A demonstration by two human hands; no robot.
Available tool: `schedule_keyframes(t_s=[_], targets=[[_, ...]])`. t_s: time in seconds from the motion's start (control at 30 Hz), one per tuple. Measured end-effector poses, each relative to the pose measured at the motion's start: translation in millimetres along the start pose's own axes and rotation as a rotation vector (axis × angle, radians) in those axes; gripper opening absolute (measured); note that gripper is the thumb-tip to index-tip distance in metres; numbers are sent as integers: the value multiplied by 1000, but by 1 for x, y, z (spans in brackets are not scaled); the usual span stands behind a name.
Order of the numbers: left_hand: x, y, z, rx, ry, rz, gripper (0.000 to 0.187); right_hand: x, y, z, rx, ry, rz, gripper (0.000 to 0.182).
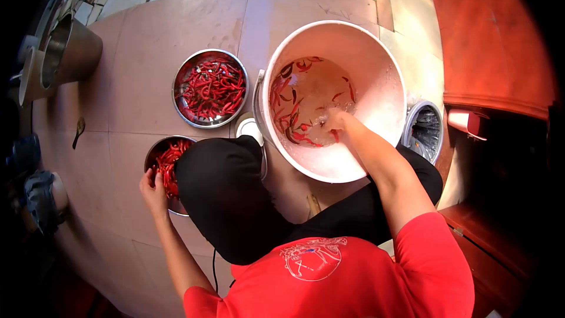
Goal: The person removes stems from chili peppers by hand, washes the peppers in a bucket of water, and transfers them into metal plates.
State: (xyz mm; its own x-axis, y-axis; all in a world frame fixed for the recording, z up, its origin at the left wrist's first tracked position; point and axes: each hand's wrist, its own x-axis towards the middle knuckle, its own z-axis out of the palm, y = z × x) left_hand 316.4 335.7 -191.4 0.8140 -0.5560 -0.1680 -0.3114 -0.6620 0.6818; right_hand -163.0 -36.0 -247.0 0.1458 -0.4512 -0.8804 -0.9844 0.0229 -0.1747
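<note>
My right hand (pixel 336 119) reaches into a large white bucket (pixel 376 103) of water, where red and dark chili peppers (pixel 288 121) float. Its fingers are hidden by splashing water, and a bit of red shows beside it. To the left, my left hand (pixel 154 193) is at the rim of a metal bowl (pixel 178 207) of red chilies (pixel 169 162). Its visible fingers are slightly apart against the peppers; I make out nothing held in them. My knee covers part of that bowl. A second metal bowl (pixel 176 103), full of red chilies, stands just beyond it.
A lined trash bin (pixel 425 132) stands right of the bucket. Behind my knee is a white round object (pixel 249 129). At far left are a metal pot (pixel 79 50) and a small dark spoon-like item (pixel 78 132) on the tiled floor (pixel 135 82). Red furniture (pixel 494 41) borders the right.
</note>
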Motion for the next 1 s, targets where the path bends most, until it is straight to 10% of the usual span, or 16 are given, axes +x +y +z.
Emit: schedule_keyframes(t_s=[0.1, 0.17, 0.23, 0.4, 0.53, 0.67, 0.9, 1.0], targets=[[12, 133, -24, -4, 80, 94, 31, -43, -30, -21, 397, -438, 3, 50], [17, 219, -30, -131, 99, 259, 29, -41, -20, -40, -414, 179, -159, 53], [-1, 315, -31, -263, 35, 367, 27, -89, -47, -74, -342, 75, -133, 43], [-45, 442, 44, -351, -488, 646, 29, -172, -58, -110, 792, 31, -406, 27], [-80, 466, 116, -168, -992, 586, 36, -225, -66, -101, 1158, 246, -565, 23], [-95, 448, 144, -201, -952, 705, 33, -232, -67, -88, 1371, 329, -623, 23], [-72, 438, 147, -734, -1304, 21, 27, -243, -57, -104, 1440, 266, -659, 27], [-72, 440, 144, -763, -1360, -125, 29, -253, -63, -104, 1162, 593, -834, 40]])
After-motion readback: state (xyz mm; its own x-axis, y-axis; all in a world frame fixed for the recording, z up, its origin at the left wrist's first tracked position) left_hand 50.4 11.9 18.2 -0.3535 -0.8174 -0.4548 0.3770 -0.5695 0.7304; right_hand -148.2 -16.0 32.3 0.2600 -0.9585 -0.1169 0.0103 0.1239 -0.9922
